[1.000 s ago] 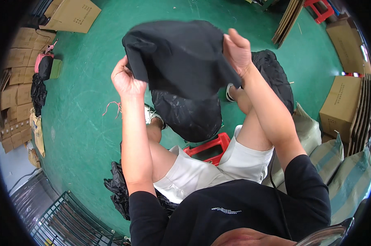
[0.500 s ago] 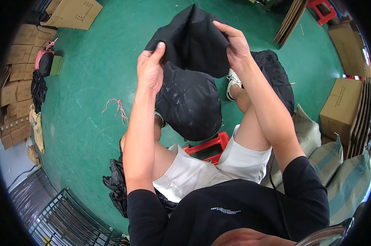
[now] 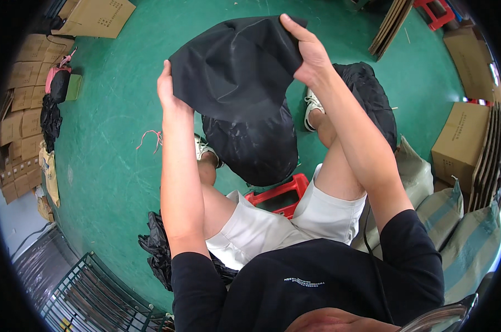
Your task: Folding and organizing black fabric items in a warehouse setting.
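Note:
A piece of black cloth (image 3: 234, 69) is stretched between my two hands, creased in the middle. My left hand (image 3: 174, 88) grips its left edge, thumb on top and the other fingers hidden behind. At the upper right corner my right hand (image 3: 312, 55) pinches the cloth, its thumb likewise in front. Below the cloth a bulky black bundle (image 3: 256, 149) stands on the floor between my feet, its upper part covered from sight. A red plastic stool (image 3: 278, 196) shows between my thighs.
Another black bundle (image 3: 366, 94) lies beyond my right leg, and crumpled black material (image 3: 156, 249) by my left. Woven sacks (image 3: 444, 216) and a cardboard box (image 3: 460, 133) stand at right. Pink string (image 3: 151, 133) lies on the green floor (image 3: 112, 182). Stacked cartons (image 3: 26, 110) line the left.
My left hand has moved left and my hands are farther apart. The black cloth, folded up before, is now spread wider and hangs lower over the bundle.

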### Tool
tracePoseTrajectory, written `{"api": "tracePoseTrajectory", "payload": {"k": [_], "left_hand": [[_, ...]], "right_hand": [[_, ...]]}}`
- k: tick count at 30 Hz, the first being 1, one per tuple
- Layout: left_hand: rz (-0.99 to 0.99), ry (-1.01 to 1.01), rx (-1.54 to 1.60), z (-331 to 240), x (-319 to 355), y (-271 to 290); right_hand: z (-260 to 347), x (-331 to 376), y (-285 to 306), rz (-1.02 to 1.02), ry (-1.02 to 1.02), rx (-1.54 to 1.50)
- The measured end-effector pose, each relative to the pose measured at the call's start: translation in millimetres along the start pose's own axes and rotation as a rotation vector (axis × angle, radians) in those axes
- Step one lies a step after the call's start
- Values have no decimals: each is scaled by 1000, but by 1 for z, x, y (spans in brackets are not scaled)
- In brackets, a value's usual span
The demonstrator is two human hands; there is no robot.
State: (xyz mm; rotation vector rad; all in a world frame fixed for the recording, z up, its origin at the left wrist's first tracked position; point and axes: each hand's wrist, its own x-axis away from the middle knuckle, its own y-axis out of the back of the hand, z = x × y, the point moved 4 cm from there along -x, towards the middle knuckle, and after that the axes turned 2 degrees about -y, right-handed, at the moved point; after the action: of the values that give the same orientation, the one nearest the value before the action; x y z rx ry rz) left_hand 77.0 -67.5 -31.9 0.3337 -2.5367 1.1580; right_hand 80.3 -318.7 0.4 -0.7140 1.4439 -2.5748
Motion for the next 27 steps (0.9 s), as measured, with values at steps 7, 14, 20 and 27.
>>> {"api": "tracePoseTrajectory", "payload": {"k": [7,14,20,27], "left_hand": [[3,206,-193,31,3,-15],[-65,257,-188,32,2,-16],[-7,30,-149,-2,-23,-15],[249,-338,33,-51,-4,-35]], "right_hand": [[-16,-16,11,-35,53,128],[4,-13,7,-94,109,103],[17,-42,-2,237,244,119],[12,-41,-41,631,403,69]]}}
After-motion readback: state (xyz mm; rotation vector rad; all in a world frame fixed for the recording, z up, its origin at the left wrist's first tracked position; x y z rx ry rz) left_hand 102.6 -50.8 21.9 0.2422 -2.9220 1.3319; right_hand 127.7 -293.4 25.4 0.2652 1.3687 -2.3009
